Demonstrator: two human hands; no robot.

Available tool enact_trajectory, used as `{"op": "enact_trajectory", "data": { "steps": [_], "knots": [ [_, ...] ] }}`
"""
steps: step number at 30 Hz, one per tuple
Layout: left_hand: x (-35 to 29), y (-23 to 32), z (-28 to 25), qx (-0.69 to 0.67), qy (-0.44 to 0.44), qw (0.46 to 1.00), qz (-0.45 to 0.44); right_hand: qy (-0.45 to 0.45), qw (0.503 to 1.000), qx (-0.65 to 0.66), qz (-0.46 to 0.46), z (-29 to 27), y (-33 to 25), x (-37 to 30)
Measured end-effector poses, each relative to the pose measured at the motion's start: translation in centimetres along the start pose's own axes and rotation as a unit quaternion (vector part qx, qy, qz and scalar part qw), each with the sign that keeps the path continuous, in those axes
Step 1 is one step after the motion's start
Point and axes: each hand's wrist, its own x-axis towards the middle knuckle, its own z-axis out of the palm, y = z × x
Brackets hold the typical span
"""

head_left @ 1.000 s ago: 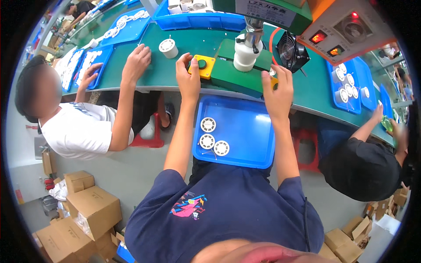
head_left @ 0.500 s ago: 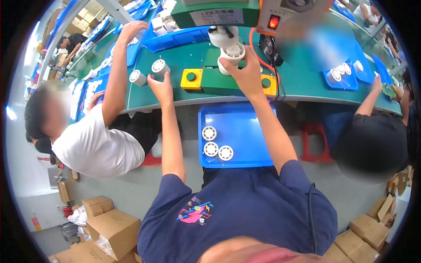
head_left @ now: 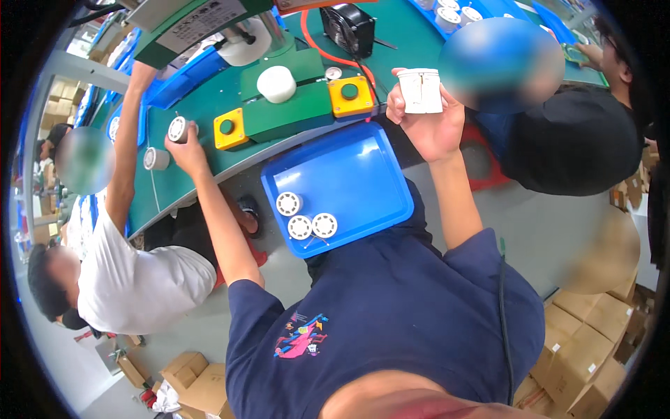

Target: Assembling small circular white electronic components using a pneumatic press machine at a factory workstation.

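My right hand (head_left: 436, 129) is raised to the right of the press and grips a white cylindrical housing (head_left: 420, 91), its side turned toward me. Over on the bench's left, my left hand (head_left: 188, 150) has its fingers round another white cylindrical housing (head_left: 178, 130) with a slotted top. A third such housing (head_left: 156, 159) stands just beside that hand. Between my hands is the green press base (head_left: 293, 115), with a bare white round block (head_left: 276, 84) on it. The press head (head_left: 244, 43) hangs above and behind the block.
Two yellow button boxes flank the base, one left (head_left: 231, 130) and one right (head_left: 351, 96). A blue tray (head_left: 363, 188) on my lap holds three slotted white parts. A black fan (head_left: 347, 29) and red tube sit behind. People work on both sides; a white-sleeved arm reaches past on the left.
My right hand has lifted the housing off the press base and carried it right. My left hand has closed on a housing on the bench. The view has turned right.
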Motion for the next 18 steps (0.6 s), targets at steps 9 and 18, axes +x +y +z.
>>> {"op": "enact_trajectory", "data": {
  "steps": [9, 18],
  "knots": [
    [-1.6, -0.8, -2.8, -0.048, -0.044, 0.998, 0.023, 0.076, 0.972, -0.190, -0.112, -4.9, -1.5, -0.3],
    [-4.7, 4.7, -4.8, -0.105, -0.040, 0.994, 0.013, 0.313, 0.553, -0.704, -0.318, -14.3, -6.4, 5.5]
  ]
}}
